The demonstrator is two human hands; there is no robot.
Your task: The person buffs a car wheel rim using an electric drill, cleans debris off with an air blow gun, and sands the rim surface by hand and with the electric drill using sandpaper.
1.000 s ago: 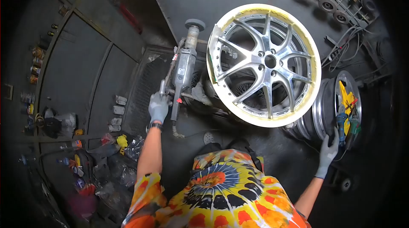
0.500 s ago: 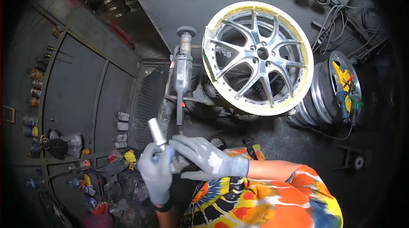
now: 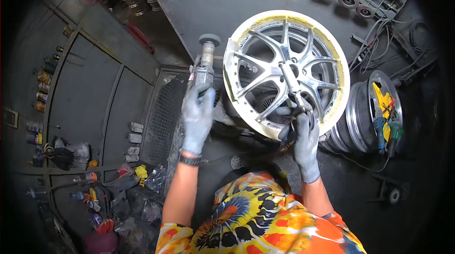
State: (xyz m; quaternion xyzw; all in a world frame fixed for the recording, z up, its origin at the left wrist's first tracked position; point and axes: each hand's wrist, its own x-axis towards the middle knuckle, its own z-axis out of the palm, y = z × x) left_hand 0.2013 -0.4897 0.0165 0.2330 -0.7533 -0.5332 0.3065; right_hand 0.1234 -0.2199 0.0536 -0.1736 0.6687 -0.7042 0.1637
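A polished wheel rim point(image 3: 258, 82) with yellow masking round its edge lies face up in front of me. My right hand point(image 3: 305, 135), in a grey glove, is closed on a tool with a silver cylindrical head point(image 3: 290, 78); the head is over the wheel's hub. Over the lower part of a grey power tool point(image 3: 204, 71) with a round disc at its top is my left hand point(image 3: 198, 114), also gloved, its fingers bent. What lies between those fingers is hidden.
More rims point(image 3: 362, 111) stand at the right, with a yellow cloth point(image 3: 380, 102) and a blue-handled tool point(image 3: 379, 130). Small discs point(image 3: 348, 0) hang on a rack at the top. Cans point(image 3: 134, 138) and bags point(image 3: 151, 209) are at the left.
My hands have moved apart from in front of my body. The silver-headed tool is now in my right hand over the wheel, and my left hand has moved up to the power tool.
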